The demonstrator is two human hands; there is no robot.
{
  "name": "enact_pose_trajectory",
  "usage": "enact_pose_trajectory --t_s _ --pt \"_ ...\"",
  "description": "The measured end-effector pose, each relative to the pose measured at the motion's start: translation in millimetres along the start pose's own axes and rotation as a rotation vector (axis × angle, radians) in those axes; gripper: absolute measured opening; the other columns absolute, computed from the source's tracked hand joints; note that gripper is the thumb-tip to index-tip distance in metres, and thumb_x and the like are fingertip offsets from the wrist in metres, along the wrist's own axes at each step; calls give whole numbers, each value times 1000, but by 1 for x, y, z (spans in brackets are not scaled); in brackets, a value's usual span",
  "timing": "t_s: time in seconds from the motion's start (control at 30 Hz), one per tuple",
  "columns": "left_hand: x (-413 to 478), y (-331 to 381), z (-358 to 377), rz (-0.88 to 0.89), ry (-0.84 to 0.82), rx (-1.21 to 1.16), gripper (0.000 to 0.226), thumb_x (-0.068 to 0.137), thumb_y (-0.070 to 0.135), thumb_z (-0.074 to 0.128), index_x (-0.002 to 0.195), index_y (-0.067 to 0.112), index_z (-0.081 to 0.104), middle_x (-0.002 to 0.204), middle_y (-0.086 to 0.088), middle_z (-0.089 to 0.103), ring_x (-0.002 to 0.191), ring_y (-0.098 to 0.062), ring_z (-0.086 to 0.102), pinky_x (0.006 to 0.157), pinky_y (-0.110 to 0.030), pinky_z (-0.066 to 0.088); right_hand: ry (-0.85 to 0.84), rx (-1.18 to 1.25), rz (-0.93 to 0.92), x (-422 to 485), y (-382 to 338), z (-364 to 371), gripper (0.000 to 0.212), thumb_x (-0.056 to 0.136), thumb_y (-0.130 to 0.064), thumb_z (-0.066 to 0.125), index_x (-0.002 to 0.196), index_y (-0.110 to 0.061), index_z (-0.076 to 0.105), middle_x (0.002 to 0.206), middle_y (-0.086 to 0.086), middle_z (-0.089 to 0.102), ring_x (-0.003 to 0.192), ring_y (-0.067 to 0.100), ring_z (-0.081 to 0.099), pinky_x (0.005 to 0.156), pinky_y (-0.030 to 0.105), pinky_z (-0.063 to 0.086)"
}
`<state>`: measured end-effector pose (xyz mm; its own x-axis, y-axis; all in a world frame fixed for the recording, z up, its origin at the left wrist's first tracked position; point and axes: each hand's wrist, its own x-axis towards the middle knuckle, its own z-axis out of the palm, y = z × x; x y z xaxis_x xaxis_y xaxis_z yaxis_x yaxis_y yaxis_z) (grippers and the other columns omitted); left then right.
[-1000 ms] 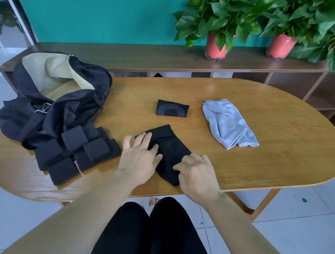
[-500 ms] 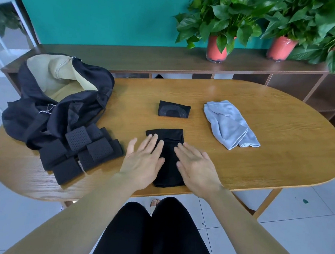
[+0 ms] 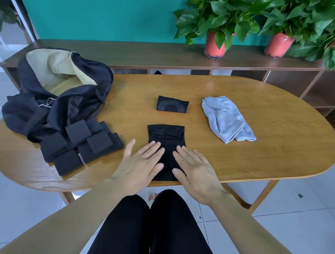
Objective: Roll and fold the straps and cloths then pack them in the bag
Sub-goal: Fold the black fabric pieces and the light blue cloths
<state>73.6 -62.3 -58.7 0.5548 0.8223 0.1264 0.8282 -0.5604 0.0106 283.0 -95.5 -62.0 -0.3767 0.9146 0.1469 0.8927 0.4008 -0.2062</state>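
Pressing black cloth flat on bench near front edge.
Left hand and right hand side by side on it, fingers straight, gripping nothing; folded black piece and grey cloth beyond, bag with straps at left.

No writing, label, brand, number or sign can be read anywhere in view. The small folded black cloth at the middle of the table bears a grey arc-shaped marking, but it is too faint and small to tell whether it forms any letters.
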Motion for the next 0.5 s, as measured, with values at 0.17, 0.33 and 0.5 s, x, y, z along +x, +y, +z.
enact_pose_trajectory --t_s 0.17,0.33,0.5 --pt "-24 2 4 179 174 12 58 93 58 32 125 20 62 128 7 62 117 -10 58 103 -46 22 90 -79 -95 -28 4 6 59 89 -47 45 136 -12 51 138 5 53 131 20 44 111 40 31" --pt "-40 5 10 168 275 35 53 73 44 77 119 21 64 105 14 69 93 -8 64 98 -39 24 258 -59 -138 -38 0 10 46 75 -16 46 115 -10 67 111 1 69 104 19 61 94 34 47" --pt "-37 7 -8 -62 335 -223 30 88 35 61 118 28 66 74 11 69 71 -5 55 98 -29 19 375 158 96 -27 -7 0 26 78 -14 55 97 -17 73 67 -6 62 69 15 56 76 30 48"
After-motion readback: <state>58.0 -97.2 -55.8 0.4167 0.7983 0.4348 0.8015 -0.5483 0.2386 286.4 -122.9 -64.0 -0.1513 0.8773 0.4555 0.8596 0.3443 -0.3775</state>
